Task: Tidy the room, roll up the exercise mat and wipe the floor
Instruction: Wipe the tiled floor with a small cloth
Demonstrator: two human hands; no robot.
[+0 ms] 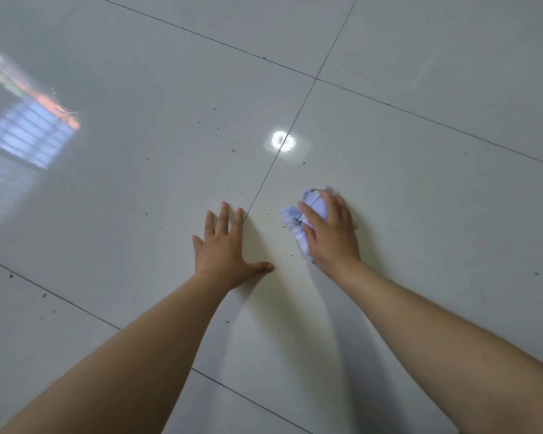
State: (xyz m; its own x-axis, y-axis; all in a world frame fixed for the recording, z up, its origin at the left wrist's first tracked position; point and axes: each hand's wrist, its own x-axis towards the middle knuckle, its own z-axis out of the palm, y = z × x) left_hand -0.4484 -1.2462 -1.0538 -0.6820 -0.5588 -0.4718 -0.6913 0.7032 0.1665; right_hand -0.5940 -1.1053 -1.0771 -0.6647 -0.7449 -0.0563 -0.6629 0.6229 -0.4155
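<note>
— Pale, glossy floor tiles (420,73) fill the whole view, split by thin dark grout lines (276,158) that cross in the upper middle. How do the arms lie?

— 2 bare forearms reach forward and down from the lower edge. The left hand (221,245) lies flat on a tile, palm down, with its 4 fingers straight and slightly spread and its thumb stuck out to the right. It holds nothing.

— And the other one?

— The right hand (329,233) sits near the left but apart from it, on the next tile across a grout line. Its fingers curve over a bunched, pale blue-white cloth (298,219) and press it down onto the tile.

— How much of the cloth shows?

— It sticks out on the left side of that hand, between and beyond the fingers. The rest is hidden under the palm, and I cannot tell where the thumb lies.

— Anything else on the tiles?

— Small dark specks (233,150) are scattered over several tiles, some of them between the 2 hands. A round, bright light reflection (283,140) sits on the grout line beyond the hands. A blurred window reflection (22,136) spreads over the far left.
</note>
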